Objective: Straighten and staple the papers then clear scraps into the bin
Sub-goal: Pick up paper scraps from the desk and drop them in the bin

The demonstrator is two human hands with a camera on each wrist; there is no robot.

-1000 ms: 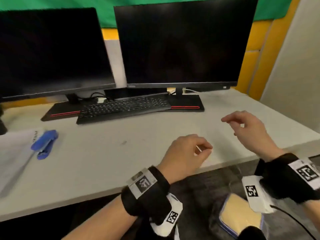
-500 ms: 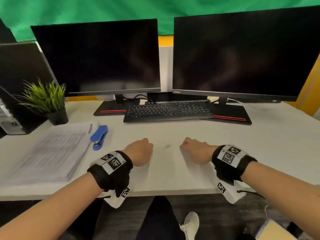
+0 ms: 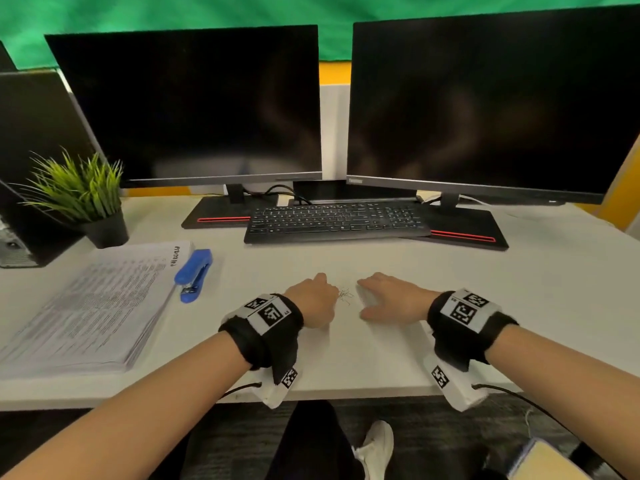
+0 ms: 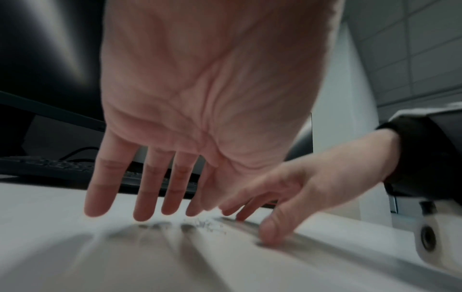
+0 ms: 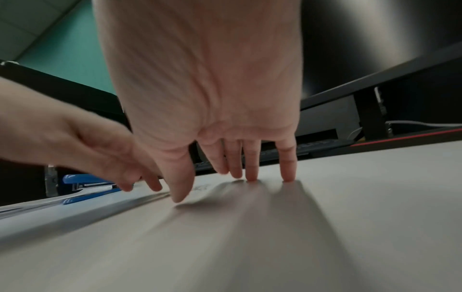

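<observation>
Both hands lie with fingers straight, the left hand [image 3: 311, 299] and right hand [image 3: 391, 299] flanking the scraps [image 3: 345, 294] on the desk [image 3: 519, 289].

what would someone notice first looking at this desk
The two hands, the left hand and the right hand, lie open on the white desk with a small pile of staple scraps between them. Behind them stand two dark monitors, and at the left a blue stapler lies beside a stack of papers.
</observation>
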